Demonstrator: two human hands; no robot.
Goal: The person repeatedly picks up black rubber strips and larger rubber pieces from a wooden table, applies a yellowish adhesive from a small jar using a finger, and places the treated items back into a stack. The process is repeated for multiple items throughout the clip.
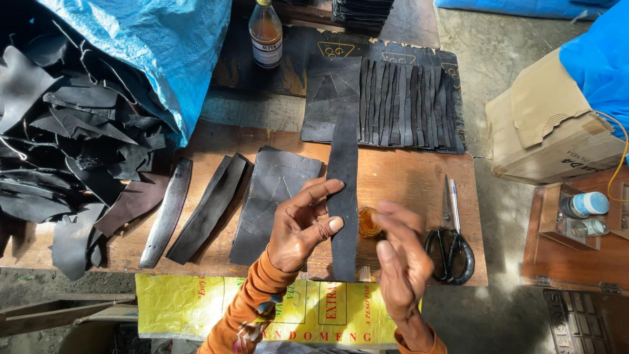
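**Hands holding a dark leather strip over a workbench**

Head view: the left hand (298, 226) pinches a long black strip (344, 190) upright; the right hand (400, 259) hovers open beside it, above a small jar of amber glue (368, 223). Scissors (451, 242) lie just right. Gluing seems underway; next needs steady dabbing.

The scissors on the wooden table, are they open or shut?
Shut. The scissors lie flat on the wooden table, right of the right hand; both blades rest together as one narrow point, black handles side by side.

— What lies on the bench (406, 177)?
— Black-handled scissors (450, 244) at the right, a brown bottle (265, 33) at the back — dark scraps (72, 131) heaped left.
— And beyond?
— A cardboard box (550, 124).
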